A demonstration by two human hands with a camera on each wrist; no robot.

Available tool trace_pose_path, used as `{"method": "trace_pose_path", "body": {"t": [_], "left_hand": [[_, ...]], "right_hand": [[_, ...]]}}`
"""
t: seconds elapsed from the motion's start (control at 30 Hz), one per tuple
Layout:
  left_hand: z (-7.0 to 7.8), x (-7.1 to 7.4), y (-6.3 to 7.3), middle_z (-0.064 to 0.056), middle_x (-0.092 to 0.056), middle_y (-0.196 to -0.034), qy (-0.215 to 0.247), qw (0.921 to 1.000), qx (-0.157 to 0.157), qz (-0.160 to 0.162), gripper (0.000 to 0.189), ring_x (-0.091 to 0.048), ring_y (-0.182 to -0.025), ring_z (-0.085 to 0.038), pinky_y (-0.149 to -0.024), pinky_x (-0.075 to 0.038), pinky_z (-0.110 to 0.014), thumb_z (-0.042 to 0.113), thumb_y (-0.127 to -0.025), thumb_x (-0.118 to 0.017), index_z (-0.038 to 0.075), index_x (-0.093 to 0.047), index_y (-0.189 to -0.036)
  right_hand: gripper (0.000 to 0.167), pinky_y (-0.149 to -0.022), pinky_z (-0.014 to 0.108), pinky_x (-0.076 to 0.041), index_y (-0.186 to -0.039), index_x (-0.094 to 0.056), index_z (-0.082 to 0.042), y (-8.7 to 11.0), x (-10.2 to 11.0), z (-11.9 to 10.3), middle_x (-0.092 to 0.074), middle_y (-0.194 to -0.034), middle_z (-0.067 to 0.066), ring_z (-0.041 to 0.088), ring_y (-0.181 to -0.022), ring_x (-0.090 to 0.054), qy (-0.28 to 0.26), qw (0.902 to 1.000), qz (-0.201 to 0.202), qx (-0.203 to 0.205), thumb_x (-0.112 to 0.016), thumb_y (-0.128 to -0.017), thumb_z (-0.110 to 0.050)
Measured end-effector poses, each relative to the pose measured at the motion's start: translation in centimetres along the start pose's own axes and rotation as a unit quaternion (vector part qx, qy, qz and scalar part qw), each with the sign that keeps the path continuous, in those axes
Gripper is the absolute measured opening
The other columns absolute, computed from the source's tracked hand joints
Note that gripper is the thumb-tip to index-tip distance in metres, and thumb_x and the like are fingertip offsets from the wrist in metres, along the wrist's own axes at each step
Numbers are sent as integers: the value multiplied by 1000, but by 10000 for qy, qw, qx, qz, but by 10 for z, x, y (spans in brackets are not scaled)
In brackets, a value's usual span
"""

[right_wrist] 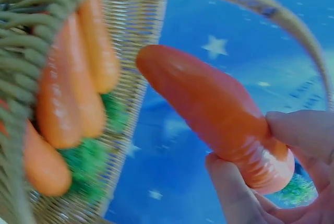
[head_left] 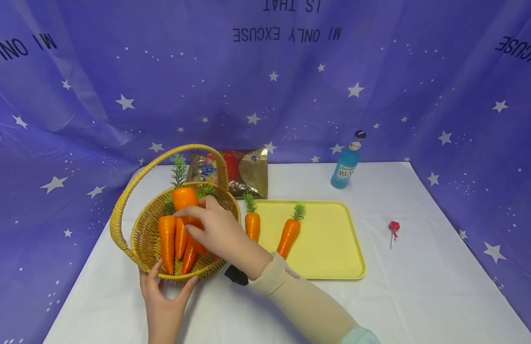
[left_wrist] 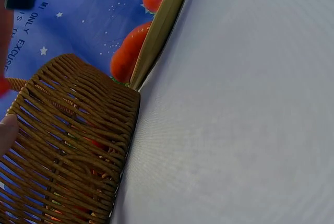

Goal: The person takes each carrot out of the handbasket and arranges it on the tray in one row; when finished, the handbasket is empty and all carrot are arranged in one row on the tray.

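Sleeve point(head_left: 312, 301) Foremost: Handling the Carrot point(right_wrist: 209, 104) at the Basket point(left_wrist: 68, 145)

The sleeve is lying nearest the camera, behind the right hand point(head_left: 218, 229). This hand's thumb and fingers are pinching one carrot close to its thick, leafy end. That carrot is hanging over the basket opening, near the arched handle point(head_left: 119, 205).

The left hand point(head_left: 164, 298) is touching the near rim, its thumb and fingers spreading apart. Other carrots point(head_left: 167, 243) are lying inside the basket; two more carrots point(head_left: 288, 236) are lying toward the basket side of the yellow tray point(head_left: 325, 239), on the white-covered counter point(head_left: 420, 296).

Handling notes (judged):
1. The pinch should be staying at the thick end, where the grip is likely firmest.
2. The wrist should be turning enough that the narrow tip is clearing both rim and handle.
3. The left hand should be bracing the rim lightly; hard pushing could be tipping the basket.

Caution: a bumped neighbour could be rolling or snagging leaves.
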State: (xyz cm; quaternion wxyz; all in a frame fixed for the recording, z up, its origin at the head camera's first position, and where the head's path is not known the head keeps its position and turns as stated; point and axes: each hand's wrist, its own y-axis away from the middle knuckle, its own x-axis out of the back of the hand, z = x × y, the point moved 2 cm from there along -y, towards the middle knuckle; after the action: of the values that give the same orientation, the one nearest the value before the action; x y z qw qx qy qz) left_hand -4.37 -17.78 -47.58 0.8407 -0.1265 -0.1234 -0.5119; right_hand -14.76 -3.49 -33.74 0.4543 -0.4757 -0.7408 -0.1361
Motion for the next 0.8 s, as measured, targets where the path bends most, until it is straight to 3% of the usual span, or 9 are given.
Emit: {"method": "trace_pose_path", "body": {"t": [0.23, 0.33, 0.5, 0.63, 0.7, 0.8], "left_hand": [[0, 0, 0, -5, 14, -159, 26, 10000, 10, 10, 92, 4, -144, -26, -113, -20, -57, 19, -76, -84, 10, -27, -147], [0, -1, 0, -6, 15, -159, 88, 9999, 73, -54, 92, 5, -144, -26, -113, -20, -55, 19, -76, -84, 10, -26, -148], [2, -1, 0, -5, 17, -158, 101, 9998, 126, -126, 94, 5, -144, -26, -114, -19, -55, 21, -77, -84, 10, -24, -149], [3, -1, 0, -5, 17, -158, 94, 9998, 111, -139, 94, 5, -144, -26, -114, -19, -54, 22, -77, -83, 11, -24, -149], [3, -1, 0, -5, 16, -159, 90, 9998, 106, -116, 94, 5, -145, -26, -114, -20, -54, 22, -77, -84, 11, -25, -149], [2, -1, 0, -5, 15, -159, 108, 9999, 98, -48, 92, 4, -145, -25, -113, -21, -54, 20, -76, -84, 11, -27, -148]], "right_hand": [[31, -56, 14, -45, -122, -66, -30, 29, 44, -2, -51, -123, 9, 8, -69, -53, -348, 9961, 661, 473, -67, -92, -20], [32, -66, 17, -51, -122, -66, -28, 45, 60, 10, -51, -125, 10, 11, -80, -60, -613, 9931, 922, 398, -68, -92, -18], [34, -77, 26, -56, -124, -66, -27, 76, 82, 55, -53, -122, 6, 16, -93, -63, -1182, 9835, 1309, -404, -68, -92, -16], [34, -80, 37, -57, -125, -66, -23, 102, 98, 105, -57, -115, 6, 22, -93, -63, -1140, 9740, 1561, -1180, -69, -91, -17], [35, -78, 39, -57, -125, -65, -20, 113, 101, 129, -59, -116, 8, 25, -91, -63, -998, 9718, 1427, -1593, -69, -91, -16], [36, -70, 38, -55, -127, -64, -17, 126, 98, 158, -60, -120, 11, 25, -85, -62, -805, 9683, 923, -2179, -68, -92, -16]]}}
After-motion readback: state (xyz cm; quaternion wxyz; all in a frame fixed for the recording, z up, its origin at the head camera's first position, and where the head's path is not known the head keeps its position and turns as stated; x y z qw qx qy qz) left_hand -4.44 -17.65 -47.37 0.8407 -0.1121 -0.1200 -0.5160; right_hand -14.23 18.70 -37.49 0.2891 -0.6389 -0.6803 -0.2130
